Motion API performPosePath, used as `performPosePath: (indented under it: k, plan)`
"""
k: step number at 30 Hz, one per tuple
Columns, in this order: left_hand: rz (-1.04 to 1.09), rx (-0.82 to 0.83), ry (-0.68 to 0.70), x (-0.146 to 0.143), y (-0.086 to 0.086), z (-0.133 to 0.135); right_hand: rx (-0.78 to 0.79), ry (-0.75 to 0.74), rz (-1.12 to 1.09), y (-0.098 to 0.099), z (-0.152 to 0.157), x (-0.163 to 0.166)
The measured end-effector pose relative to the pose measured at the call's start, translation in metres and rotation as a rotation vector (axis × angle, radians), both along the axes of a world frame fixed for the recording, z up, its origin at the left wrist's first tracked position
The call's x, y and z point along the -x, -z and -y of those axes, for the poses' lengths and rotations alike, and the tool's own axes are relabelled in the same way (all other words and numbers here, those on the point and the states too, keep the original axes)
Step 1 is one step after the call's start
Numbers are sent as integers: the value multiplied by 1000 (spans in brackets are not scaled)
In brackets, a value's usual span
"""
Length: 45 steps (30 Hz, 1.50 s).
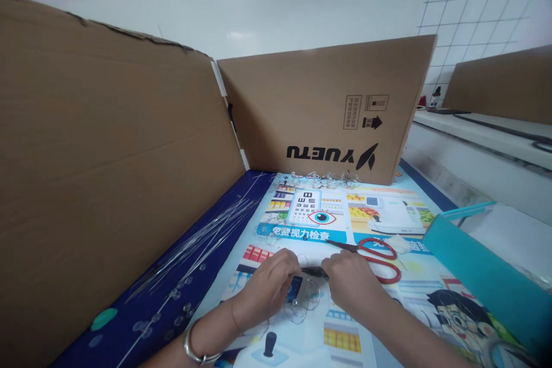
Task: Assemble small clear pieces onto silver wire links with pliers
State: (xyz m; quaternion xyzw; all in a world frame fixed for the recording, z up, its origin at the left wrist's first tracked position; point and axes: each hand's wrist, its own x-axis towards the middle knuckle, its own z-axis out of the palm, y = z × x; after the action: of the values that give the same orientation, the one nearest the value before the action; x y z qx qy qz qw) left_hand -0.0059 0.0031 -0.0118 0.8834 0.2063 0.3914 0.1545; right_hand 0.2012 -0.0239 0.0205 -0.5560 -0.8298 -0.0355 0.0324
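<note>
Head view: a slim black metallic tool (pixel 314 271) is gripped by the right hand (pixel 350 277), apparently for control; beside its tip, the left hand (pixel 275 275) is pinched, contents indiscernible.

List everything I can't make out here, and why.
Head view, whether the left hand holds anything: the curled hand itself covers it.
Head view, rear end of the dark tool: hidden by the right hand.
Head view, the teal box in full: cut off by the right edge.
Head view, label on the small bottle: too small and blurred.
</note>
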Motion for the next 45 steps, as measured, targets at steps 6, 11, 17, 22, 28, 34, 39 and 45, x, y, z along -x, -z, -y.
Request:
performPosePath:
  k: [6, 11, 17, 22, 28, 34, 39, 45]
  plan:
    - [-3, 89, -50, 1, -2, -3, -34, 15, -42, 3, 1, 3]
    - [23, 113, -41, 2, -3, -6, -60, 19, -42, 4, 4, 5]
    - [46, 108, -20, 1, -4, -5, -88, 20, -45, 3, 4, 6]
    - [35, 124, -32, 1, -5, -4, -63, 40, -40, 5, 4, 7]
    - [21, 128, -57, 2, -4, -4, -51, 50, -33, 7, 5, 8]
    - [13, 121, -56, 2, -4, -4, -42, 44, -10, 5, 4, 9]
    - [-1, 127, -55, 2, -5, -4, -48, 38, -11, 4, 3, 9]
    - [-15, 128, -54, 2, -5, -3, -9, 33, 21, 0, 3, 8]
